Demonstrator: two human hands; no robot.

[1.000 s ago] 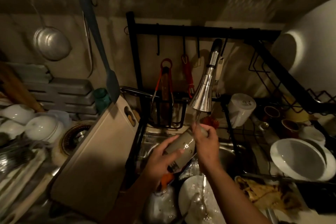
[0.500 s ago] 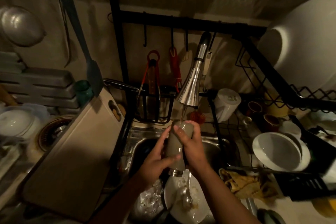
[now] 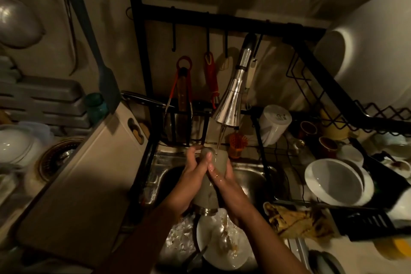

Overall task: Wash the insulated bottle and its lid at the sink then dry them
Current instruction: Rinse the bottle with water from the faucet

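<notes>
Both sets of fingers are wrapped tight round the bottle, left hand and right hand on either side, mouth-down under the tap over the sink. It's wet and stiff, probably slippery, so I'd grip mid-body.

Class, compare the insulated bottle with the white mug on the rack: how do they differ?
The insulated bottle is greyish, the white mug white. The left hand and right hand hold the bottle under the tap's stream; the mug lies tilted on the rack, untouched. Both are cylindrical vessels.
</notes>
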